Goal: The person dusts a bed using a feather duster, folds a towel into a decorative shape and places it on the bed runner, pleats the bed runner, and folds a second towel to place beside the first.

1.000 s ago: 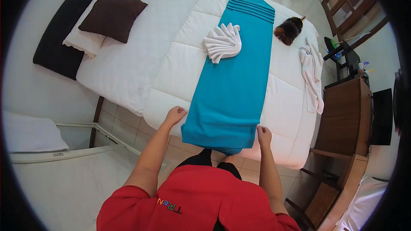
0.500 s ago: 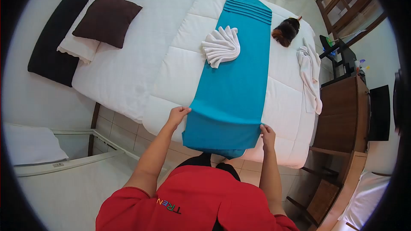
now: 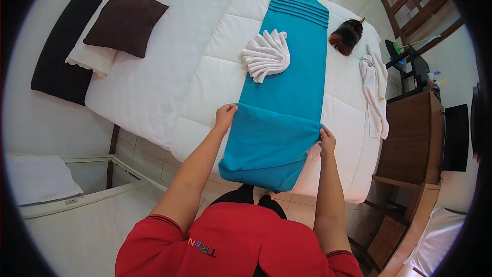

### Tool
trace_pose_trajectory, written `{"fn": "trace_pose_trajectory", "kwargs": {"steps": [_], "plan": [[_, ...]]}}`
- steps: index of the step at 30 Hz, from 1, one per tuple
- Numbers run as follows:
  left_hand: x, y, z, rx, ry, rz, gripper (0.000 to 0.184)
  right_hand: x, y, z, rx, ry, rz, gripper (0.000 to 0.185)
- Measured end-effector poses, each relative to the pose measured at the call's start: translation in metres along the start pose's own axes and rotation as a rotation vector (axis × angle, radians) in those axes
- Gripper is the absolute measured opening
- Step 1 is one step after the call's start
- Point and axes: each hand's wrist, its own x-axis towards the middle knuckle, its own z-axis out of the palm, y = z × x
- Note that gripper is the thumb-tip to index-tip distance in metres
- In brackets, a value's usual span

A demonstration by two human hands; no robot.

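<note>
A teal bed runner (image 3: pixel 292 92) lies across the white-covered bed, with several narrow pleats at its far end. My left hand (image 3: pixel 225 116) pinches the left side of a raised fold in the near part of the runner. On the other side, my right hand (image 3: pixel 327 138) is closed on the right corner of that same fold. Between my hands the cloth stretches taut, and below it the near end hangs over the bed's edge. A white towel folded into a fan (image 3: pixel 266 56) rests on the runner beyond my hands.
A brown cushion (image 3: pixel 125 21) leans on white pillows by the black headboard (image 3: pixel 54 56). Toward the bed's foot lie a dark feather duster (image 3: pixel 347 37) and a crumpled white cloth (image 3: pixel 374 92). A wooden cabinet (image 3: pixel 410 138) stands at the right. Bare white bedding (image 3: pixel 159 31) spreads left.
Both hands have moved away from my body, up across the bed, drawing the held edge of the runner with them. The folded-over part is now larger.
</note>
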Motion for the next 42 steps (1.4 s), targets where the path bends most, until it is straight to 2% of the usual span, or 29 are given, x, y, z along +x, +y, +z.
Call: {"fn": "trace_pose_trajectory", "kwargs": {"steps": [2,5,7,9,11,12,14,15,16,18,19,21,22,23,27,29,31,33,34,36,38,40,42], "plan": [[0.001,-0.007,0.004,0.02,0.029,0.034,0.026,0.004,0.01,0.0,0.019,-0.023,-0.038,0.034],[0.001,-0.021,-0.002,0.104,0.054,0.074,0.029,0.005,0.026,-0.005,-0.167,0.031,-0.094,0.041],[-0.006,-0.022,-0.007,0.179,0.062,0.063,0.032,-0.002,0.035,-0.013,-0.566,0.039,-0.168,0.053],[-0.014,-0.027,-0.013,0.25,0.068,0.052,0.034,-0.019,0.04,-0.016,-0.663,0.03,-0.14,0.058],[-0.022,-0.04,-0.025,0.287,-0.025,0.011,0.037,-0.047,0.041,-0.014,-0.789,0.038,-0.074,0.064],[-0.031,-0.041,-0.031,0.289,-0.03,0.011,0.037,-0.061,0.038,-0.013,-0.788,0.042,-0.07,0.064],[-0.053,-0.041,-0.045,0.453,-0.193,-0.222,0.042,-0.088,0.031,-0.014,-0.995,0.001,-0.073,0.063],[-0.066,-0.044,-0.05,0.455,-0.195,-0.222,0.042,-0.096,0.039,-0.015,-1.022,0.019,-0.152,0.055],[-0.08,-0.05,-0.055,0.435,-0.258,-0.265,0.043,-0.104,0.04,-0.015,-1.021,0.02,-0.15,0.055],[-0.104,-0.067,-0.065,0.417,-0.322,-0.308,0.044,-0.118,0.042,-0.018,-1.142,-0.019,-0.358,0.048],[-0.113,-0.08,-0.068,0.356,-0.394,-0.261,0.044,-0.122,0.048,-0.016,-1.139,0.012,-0.395,0.038],[-0.127,-0.088,-0.071,0.33,-0.503,-0.165,0.039,-0.123,0.057,-0.015,-1.17,-0.027,-0.379,0.035],[-0.132,-0.084,-0.069,0.33,-0.5,-0.164,0.039,-0.124,0.061,-0.014,-1.199,-0.065,-0.361,0.031],[-0.137,-0.081,-0.066,0.245,-0.442,-0.157,0.038,-0.125,0.069,-0.012,-1.198,-0.006,-0.478,0.027],[-0.149,-0.064,-0.062,0.061,-0.258,-0.135,0.037,-0.125,0.077,-0.021,-1.009,-0.082,-0.307,0.031],[-0.149,-0.069,-0.064,0.065,-0.278,-0.152,0.037,-0.133,0.073,-0.033,-0.873,-0.063,-0.136,0.034],[-0.152,-0.072,-0.065,0.066,-0.301,-0.168,0.038,-0.14,0.075,-0.034,-0.913,-0.048,-0.114,0.035],[-0.157,-0.075,-0.065,0.266,-0.283,-0.173,0.036,-0.145,0.08,-0.027,-1.028,-0.024,-0.136,0.037],[-0.157,-0.083,-0.068,0.266,-0.284,-0.173,0.036,-0.146,0.084,-0.02,-1.028,-0.023,-0.137,0.037],[-0.158,-0.098,-0.072,0.296,-0.308,-0.223,0.034,-0.146,0.091,-0.008,-1.178,-0.109,-0.173,0.04],[-0.159,-0.102,-0.076,0.354,-0.282,-0.164,0.033,-0.148,0.095,-0.009,-1.125,-0.092,-0.265,0.035],[-0.162,-0.091,-0.075,0.41,-0.261,-0.108,0.032,-0.15,0.089,-0.026,-0.726,-0.144,-0.209,0.027],[-0.168,-0.076,-0.074,0.241,-0.295,-0.163,0.028,-0.158,0.087,-0.048,-0.711,-0.145,-0.176,0.025]]}}
